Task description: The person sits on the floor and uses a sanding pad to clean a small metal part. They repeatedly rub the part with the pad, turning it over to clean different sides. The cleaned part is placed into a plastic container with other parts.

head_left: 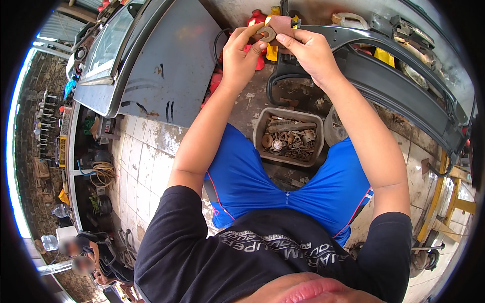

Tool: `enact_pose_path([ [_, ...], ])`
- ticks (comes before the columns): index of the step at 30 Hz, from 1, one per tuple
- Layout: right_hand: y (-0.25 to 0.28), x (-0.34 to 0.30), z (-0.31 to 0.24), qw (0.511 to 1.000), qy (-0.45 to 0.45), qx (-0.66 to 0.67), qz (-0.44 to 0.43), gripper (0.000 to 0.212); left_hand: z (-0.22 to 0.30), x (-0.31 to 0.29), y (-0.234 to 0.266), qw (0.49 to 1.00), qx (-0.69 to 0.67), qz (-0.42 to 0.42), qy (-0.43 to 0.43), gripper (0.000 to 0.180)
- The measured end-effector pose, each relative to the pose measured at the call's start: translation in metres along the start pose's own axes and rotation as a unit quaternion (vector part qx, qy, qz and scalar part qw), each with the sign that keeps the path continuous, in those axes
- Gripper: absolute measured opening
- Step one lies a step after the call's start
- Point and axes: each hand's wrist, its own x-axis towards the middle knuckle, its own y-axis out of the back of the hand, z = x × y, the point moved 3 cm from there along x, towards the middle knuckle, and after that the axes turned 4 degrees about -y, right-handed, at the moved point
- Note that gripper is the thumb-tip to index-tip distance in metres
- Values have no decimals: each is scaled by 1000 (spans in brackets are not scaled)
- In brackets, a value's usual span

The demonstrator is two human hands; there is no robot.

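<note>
Both arms reach forward, and my hands meet near the top of the view. My left hand [240, 58] pinches a small rusty metal piece [266, 34], shaped like a ring with a gap in it, between thumb and fingers. Beside it, my right hand [314, 54] is closed on a reddish-brown piece of sandpaper [281, 25]. The sandpaper's lower edge comes close to the ring; whether the two touch, I cannot tell. Below my hands, between my knees, stands a grey plastic tub [290, 162] of rusty bolts, washers and other metal bits.
A large grey car panel [169, 65] stands on the left. Dark curved body panels [399, 83] lie to the right, above a yellow wooden stand [433, 207]. Red and yellow containers [256, 17] sit behind my hands. A coiled hose [103, 174] and people [96, 260] are at far left.
</note>
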Motion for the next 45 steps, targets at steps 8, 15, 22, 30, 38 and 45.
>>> enact_pose_path([
  [8,-6,2,10,999,47,14,-6,35,2,1,0,1000,3,-7,21,42],
  [15,-9,4,15,997,67,37,11,35,-12,-5,-9,990,-108,-3,86,43],
  [22,-10,5,20,996,71,44,10,36,-2,-6,-14,982,-138,24,128,41],
  [30,-9,7,21,996,81,21,18,39,-7,-9,-19,987,-111,21,116,40],
  [38,-12,4,23,996,75,-41,19,39,-16,3,-8,988,-111,51,96,37],
  [45,-13,4,28,993,94,-42,49,38,-11,-7,-13,982,-133,44,130,39],
])
